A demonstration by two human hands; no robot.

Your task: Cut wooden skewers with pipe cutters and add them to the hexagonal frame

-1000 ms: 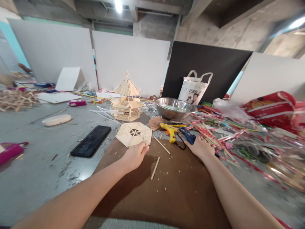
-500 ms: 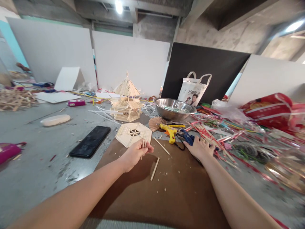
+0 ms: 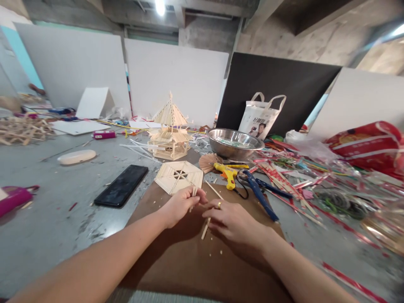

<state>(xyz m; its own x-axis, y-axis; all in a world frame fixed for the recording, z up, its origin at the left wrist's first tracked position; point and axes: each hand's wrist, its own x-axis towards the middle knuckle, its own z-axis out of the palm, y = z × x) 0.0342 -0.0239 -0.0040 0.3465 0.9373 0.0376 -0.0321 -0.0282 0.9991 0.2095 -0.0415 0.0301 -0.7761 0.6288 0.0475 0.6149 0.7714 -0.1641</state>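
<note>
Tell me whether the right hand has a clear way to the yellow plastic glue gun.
Probably yes: the right hand is over the brown board, and the yellow plastic glue gun sits just beyond it, with only a thin wooden stick between.

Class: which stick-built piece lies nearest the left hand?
The flat hexagonal panel, right beyond the left hand; the tall pavilion and small fan stand farther back.
</note>
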